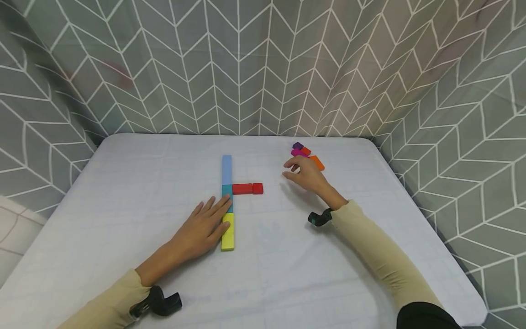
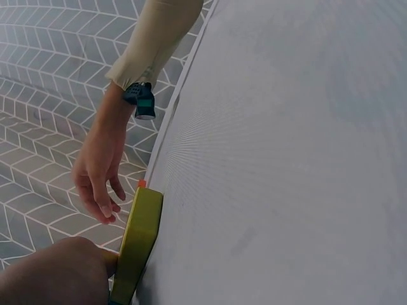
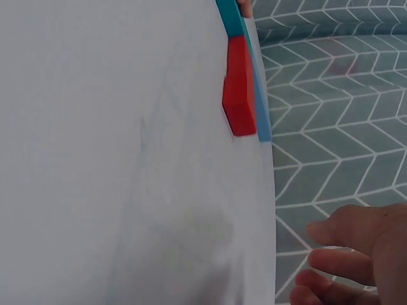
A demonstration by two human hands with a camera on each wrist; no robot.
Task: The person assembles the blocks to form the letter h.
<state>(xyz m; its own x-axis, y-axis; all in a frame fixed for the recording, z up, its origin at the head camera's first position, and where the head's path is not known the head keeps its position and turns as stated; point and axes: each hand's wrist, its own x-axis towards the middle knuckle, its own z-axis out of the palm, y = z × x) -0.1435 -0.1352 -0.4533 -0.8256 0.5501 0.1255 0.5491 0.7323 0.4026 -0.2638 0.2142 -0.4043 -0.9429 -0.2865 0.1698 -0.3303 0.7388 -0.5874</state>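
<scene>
A light blue block (image 1: 227, 170), a teal block (image 1: 227, 191) and a yellow block (image 1: 228, 240) lie end to end in a straight column. From the teal one, a longer red block (image 1: 242, 188) and a small red block (image 1: 257, 188) run out to the right. My left hand (image 1: 203, 230) rests with extended fingers over the teal and yellow blocks. My right hand (image 1: 306, 174) hovers beside a small cluster, thumb and fingers apart with nothing between them. That cluster has a magenta block (image 1: 299, 152), a purple block (image 1: 297, 145), a red-orange block (image 1: 306, 150) and an orange block (image 1: 317, 162).
A white cloth covers the table (image 1: 271, 274). Grey curtains (image 1: 255, 68) with white chevron lines hang behind it and along both sides. Black wrist cameras are strapped on both forearms. White tiles (image 1: 16, 224) show at the far left.
</scene>
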